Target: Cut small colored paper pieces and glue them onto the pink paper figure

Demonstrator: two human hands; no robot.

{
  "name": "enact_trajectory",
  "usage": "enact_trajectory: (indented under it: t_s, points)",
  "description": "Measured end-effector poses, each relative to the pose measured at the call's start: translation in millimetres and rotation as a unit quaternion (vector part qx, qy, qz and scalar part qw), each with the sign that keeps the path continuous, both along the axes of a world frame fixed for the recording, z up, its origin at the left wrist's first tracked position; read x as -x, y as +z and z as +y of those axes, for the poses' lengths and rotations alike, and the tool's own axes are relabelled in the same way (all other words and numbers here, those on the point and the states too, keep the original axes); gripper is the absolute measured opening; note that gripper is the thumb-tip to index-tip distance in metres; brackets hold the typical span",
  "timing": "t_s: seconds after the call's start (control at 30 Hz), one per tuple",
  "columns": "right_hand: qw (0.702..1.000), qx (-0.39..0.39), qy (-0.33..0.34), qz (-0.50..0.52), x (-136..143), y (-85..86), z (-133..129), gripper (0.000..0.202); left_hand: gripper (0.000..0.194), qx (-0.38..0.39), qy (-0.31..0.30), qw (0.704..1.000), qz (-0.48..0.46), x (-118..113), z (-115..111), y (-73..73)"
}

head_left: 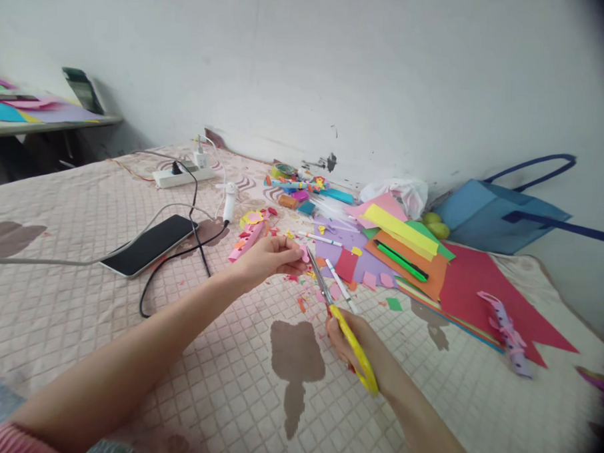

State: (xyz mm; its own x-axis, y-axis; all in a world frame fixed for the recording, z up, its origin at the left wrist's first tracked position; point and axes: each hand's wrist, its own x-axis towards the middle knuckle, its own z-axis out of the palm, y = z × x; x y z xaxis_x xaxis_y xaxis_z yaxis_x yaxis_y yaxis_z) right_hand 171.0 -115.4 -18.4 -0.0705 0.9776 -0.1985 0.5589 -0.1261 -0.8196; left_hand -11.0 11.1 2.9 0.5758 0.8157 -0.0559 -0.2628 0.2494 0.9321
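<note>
Pink paper piece at the tips of the scissors, pinched by our left hand; our right hand grips the scissors. We judge cutting underway; the next snip calls for steady paper. Beside the scissors: white marker.

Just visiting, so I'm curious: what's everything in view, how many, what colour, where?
scissors: 1, yellow handles, centre
paper piece: 1, pink, at blade tips
paper sheets: several, mixed, right
scraps: many, mixed, centre
cutter: 1, green, on sheets
pens: 2+, white, centre
tablet: 1, black, left
power strip: 1, white, left
cables: several, black/grey, left
bags: 2, blue, white, back right
round things: 2, yellowish, right
spotted roll: 1, pink, right
small items: several, mixed, back
second table: 1, pale, far left
tablecloth: 1, pale, underneath
wall: 1, white, behind
left hand: 1, pinching paper piece
right hand: 1, holding scissors
</note>
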Motion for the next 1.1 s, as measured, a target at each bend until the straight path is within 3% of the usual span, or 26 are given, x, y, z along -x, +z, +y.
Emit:
enact_trajectory:
  t_s: [0.17,0.43,0.73,1.1]
  points:
    - [1.0,-0.019,-0.005,-0.016,0.3,0.6,0.7,0.037,0.023,-0.004,0.005,1.0,0.013,-0.4,-0.2,-0.8]
    - [1.0,-0.003,0.012,-0.019,3.4,9.3,-0.7,0.033,0.023,-0.002,-0.051,0.998,0.028,1.1,0.4,-0.1]
    - [0.999,0.027,0.03,0.036,3.3,8.1,1.3,0.047,0.021,-0.003,-0.071,0.997,0.042,3.6,4.2,-1.7]
    - [0.996,0.029,0.051,0.073,-9.1,-9.2,-0.9,0.051,0.019,-0.004,-0.089,0.995,0.044,4.3,1.8,2.9]
